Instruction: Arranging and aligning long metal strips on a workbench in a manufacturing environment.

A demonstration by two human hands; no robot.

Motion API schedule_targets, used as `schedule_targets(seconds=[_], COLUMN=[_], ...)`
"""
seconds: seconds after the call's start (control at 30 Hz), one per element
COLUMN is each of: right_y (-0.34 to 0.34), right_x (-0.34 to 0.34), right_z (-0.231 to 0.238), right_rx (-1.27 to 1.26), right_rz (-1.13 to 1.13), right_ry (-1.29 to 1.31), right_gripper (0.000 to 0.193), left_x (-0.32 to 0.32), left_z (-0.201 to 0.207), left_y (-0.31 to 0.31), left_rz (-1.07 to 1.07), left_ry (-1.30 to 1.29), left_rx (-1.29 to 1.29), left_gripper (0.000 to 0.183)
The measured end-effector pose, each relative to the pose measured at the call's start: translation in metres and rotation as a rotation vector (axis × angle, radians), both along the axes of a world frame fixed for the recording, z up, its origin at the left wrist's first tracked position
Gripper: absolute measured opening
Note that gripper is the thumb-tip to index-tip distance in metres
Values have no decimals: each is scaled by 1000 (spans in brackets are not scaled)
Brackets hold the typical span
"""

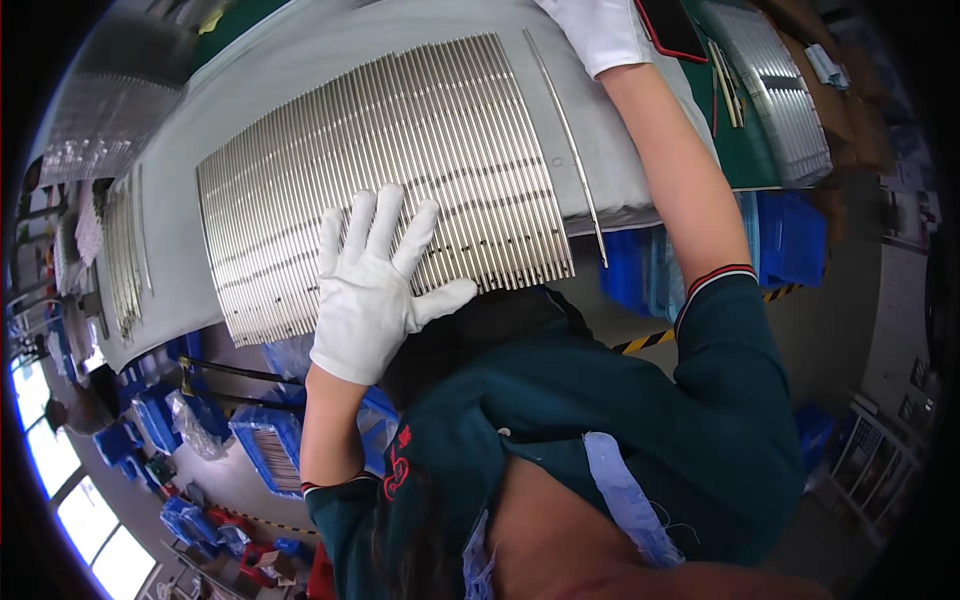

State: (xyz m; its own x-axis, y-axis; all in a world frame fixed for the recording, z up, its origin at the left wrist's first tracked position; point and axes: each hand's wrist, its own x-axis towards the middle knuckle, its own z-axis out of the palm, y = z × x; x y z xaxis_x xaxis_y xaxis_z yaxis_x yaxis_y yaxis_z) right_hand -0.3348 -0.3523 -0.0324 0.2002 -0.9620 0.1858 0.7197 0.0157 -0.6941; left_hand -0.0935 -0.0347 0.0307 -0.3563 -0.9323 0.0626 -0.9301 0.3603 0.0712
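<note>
Many thin silvery metal rods [400,130] lie side by side in a wide sheet, with small dark holes along their near ends. My left hand [365,290], in a white glove, rests flat on the near part of these rods, fingers spread and holding nothing. A single rod [566,130] lies apart, just right of the sheet, its near end past the table edge. My right hand [597,32], also white-gloved, reaches to the far side beside a red-rimmed dark tray or device [672,28]. The picture's top edge cuts off its fingers.
Grey cloth [235,95] covers the table. Another stack of metal pieces [770,85] lies at the far right, near thin sticks [727,85] on a green surface. More rods [123,255] lie at the left. Blue crates [268,445] stand on the floor below.
</note>
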Motion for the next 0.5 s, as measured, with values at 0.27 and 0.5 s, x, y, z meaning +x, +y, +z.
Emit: schedule_targets(seconds=[0.27,0.5], right_y=[0,19], right_x=[3,-1], right_z=[-2,-2], right_rx=[-153,-301], right_rz=[97,-134], right_ry=[-58,685], right_gripper=[38,40], left_x=[-8,-52], left_z=[-11,-14], left_y=[-81,-104], left_rz=[-145,-174], left_ry=[-88,-88], left_rx=[-176,-70], left_gripper=[72,78])
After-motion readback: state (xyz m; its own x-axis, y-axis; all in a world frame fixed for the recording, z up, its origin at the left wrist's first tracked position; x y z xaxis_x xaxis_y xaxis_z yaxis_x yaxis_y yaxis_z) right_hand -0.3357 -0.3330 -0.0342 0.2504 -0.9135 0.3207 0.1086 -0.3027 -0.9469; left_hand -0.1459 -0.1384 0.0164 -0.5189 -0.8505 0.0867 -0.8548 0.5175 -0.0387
